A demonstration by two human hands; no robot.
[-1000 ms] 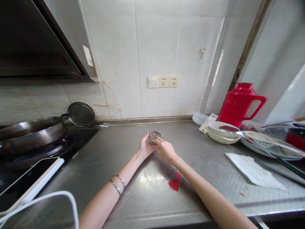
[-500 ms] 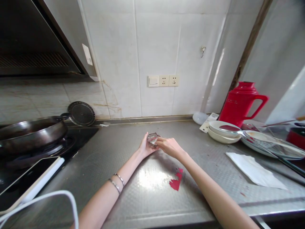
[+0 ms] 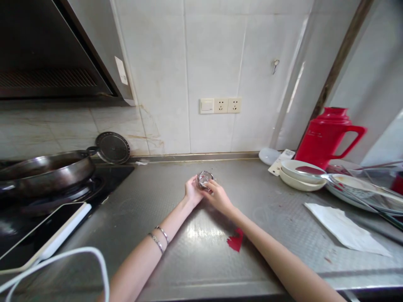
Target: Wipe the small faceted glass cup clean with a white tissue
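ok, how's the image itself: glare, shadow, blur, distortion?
Head view: glare on the metal counter, lower middle; head view: range hood underside very dark; head view: red thermos leans, likely wide-angle distortion; head view: held shiny dish small and soft, fine detail unclear.

small dish (image 3: 204,179) I hold: glossy, glass or metal, I cannot tell | my bracelets (image 3: 156,241): polished metal | worktop (image 3: 157,184): metal, finely textured, shiny in patches | pan (image 3: 56,176): worn metal, dull sheen | flask (image 3: 324,138): glossy, plastic-looking | white sheet (image 3: 346,228): matt, paper-like | wall (image 3: 214,54): smooth tile, soft sheen
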